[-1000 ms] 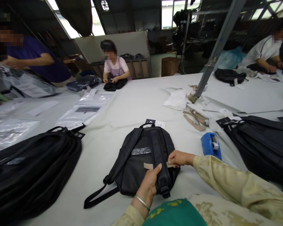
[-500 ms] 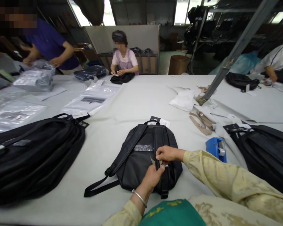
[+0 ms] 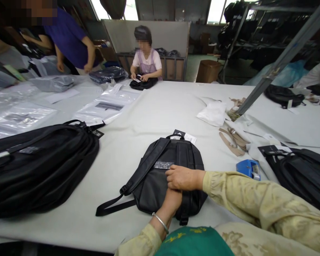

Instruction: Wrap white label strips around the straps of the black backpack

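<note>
A black backpack [image 3: 156, 188] lies on the table in front of me, shoulder straps facing up. My right hand [image 3: 182, 177] is over its right shoulder strap [image 3: 182, 153], fingers curled and pressed together. What they grip, if anything, is hidden. Just below, my left hand [image 3: 173, 201] reaches in with a silver bangle at the wrist; its fingers are covered by my right hand. A strip of shiny clear wrap [image 3: 163, 165] sits on the back panel beside my right fingertips. Black and white hang tags [image 3: 185, 136] stick out by the top handle.
Black backpacks are piled at the left [image 3: 50, 167], and another backpack [image 3: 304, 174] lies at the right. A blue tape dispenser [image 3: 248, 169] and tan straps [image 3: 233, 140] are right of my bag. A slanted metal post [image 3: 272, 69] rises from the table. Co-workers handle bags across it.
My right hand has moved left and now covers my left fingers. The pale paper piece between my hands has gone out of sight. The view has shifted slightly.
</note>
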A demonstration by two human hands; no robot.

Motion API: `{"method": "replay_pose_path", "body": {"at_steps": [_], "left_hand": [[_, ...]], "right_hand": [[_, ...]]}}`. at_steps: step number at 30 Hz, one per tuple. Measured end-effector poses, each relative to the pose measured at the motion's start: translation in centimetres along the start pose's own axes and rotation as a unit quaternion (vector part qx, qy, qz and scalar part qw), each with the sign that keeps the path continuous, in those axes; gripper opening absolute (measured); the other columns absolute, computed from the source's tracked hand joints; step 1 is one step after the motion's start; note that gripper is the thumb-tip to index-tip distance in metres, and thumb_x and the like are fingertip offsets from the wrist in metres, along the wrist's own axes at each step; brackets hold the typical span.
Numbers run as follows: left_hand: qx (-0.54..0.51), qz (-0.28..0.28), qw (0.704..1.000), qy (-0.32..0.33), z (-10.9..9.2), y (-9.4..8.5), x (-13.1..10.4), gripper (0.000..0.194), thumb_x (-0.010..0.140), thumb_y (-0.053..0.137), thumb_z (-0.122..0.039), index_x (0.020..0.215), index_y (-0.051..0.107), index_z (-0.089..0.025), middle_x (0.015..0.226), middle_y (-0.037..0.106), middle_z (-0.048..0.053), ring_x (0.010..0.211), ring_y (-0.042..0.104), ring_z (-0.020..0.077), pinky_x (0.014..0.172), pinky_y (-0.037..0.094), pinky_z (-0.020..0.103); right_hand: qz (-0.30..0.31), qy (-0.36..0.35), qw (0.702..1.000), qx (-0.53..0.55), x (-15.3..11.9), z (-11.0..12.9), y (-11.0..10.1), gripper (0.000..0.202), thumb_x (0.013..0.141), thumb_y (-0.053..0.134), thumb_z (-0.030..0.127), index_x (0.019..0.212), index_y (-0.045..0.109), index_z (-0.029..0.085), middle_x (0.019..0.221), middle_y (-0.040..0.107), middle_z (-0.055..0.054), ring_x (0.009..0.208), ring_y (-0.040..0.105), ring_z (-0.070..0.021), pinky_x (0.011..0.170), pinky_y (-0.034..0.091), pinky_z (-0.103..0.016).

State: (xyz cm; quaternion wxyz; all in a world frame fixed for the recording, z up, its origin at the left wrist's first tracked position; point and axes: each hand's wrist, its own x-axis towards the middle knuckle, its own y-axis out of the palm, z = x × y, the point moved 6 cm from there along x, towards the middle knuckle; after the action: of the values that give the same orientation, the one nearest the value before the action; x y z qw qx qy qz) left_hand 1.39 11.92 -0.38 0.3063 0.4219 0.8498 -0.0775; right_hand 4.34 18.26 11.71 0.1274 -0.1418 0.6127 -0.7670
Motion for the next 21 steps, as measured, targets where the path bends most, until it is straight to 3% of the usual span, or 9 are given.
{"method": "replay_pose_path", "body": {"at_steps": [3,6,10,14,17,21], "left_hand": [[0.092,0.022,0.995,0.027,-0.5,-0.2,-0.4,0.019,0.074,0.064,-0.016,0.055,0.062,-0.015,0.061,0.063,0.005,0.067,0.052,0.018,0.062,0.038,0.025],[0.143,0.081,0.984,0.074,-0.7,0.1,-1.0,0.019,0.077,0.058,-0.02,0.06,0.065,-0.014,0.065,0.065,0.003,0.067,0.052,0.017,0.064,0.039,0.025],[0.034,0.165,0.985,0.027,0.7,0.9,-1.2,0.017,0.07,0.065,-0.023,0.079,0.071,-0.011,0.076,0.069,0.004,0.072,0.056,0.0165,0.07,0.043,0.026],[-0.067,0.119,0.99,-0.026,1.9,0.8,-0.6,0.033,0.067,0.074,-0.037,0.085,0.073,-0.009,0.085,0.073,0.008,0.077,0.06,0.0179,0.077,0.046,0.028],[-0.04,0.09,0.994,-0.042,2.3,0.7,-0.5,0.04,0.063,0.078,-0.043,0.083,0.074,-0.008,0.084,0.073,0.009,0.073,0.061,0.0176,0.073,0.047,0.028],[0.024,0.089,0.996,-0.019,2.1,0.7,-0.7,0.043,0.062,0.078,-0.046,0.082,0.074,-0.008,0.081,0.074,0.009,0.075,0.063,0.02,0.074,0.048,0.03]], "right_hand": [[0.006,0.015,1.0,-0.012,-1.5,-0.4,2.6,0.019,0.091,0.055,0.022,0.074,0.061,0.018,0.076,0.062,-0.005,0.077,0.05,-0.0182,0.074,0.037,-0.034],[-0.059,0.064,0.996,0.005,-4.7,-0.6,5.1,0.015,0.092,0.051,0.02,0.084,0.063,0.016,0.083,0.063,-0.007,0.077,0.051,-0.0182,0.072,0.039,-0.033],[-0.158,0.12,0.978,0.07,-8.0,0.2,7.0,0.022,0.091,0.046,0.013,0.106,0.062,0.014,0.099,0.066,-0.012,0.095,0.055,-0.0209,0.084,0.044,-0.036],[-0.254,0.166,0.939,0.162,-9.2,1.1,7.1,0.033,0.088,0.043,0.01,0.117,0.06,0.013,0.113,0.065,-0.014,0.109,0.056,-0.0206,0.094,0.046,-0.038],[-0.314,0.233,0.897,0.205,-9.8,0.8,7.0,0.025,0.089,0.048,0.015,0.108,0.064,0.015,0.108,0.067,-0.011,0.105,0.058,-0.019,0.096,0.047,-0.037],[-0.31,0.323,0.878,0.169,-9.9,0.1,8.1,0.019,0.084,0.061,0.024,0.099,0.067,0.015,0.101,0.066,-0.01,0.098,0.057,-0.0211,0.091,0.047,-0.038]]}}
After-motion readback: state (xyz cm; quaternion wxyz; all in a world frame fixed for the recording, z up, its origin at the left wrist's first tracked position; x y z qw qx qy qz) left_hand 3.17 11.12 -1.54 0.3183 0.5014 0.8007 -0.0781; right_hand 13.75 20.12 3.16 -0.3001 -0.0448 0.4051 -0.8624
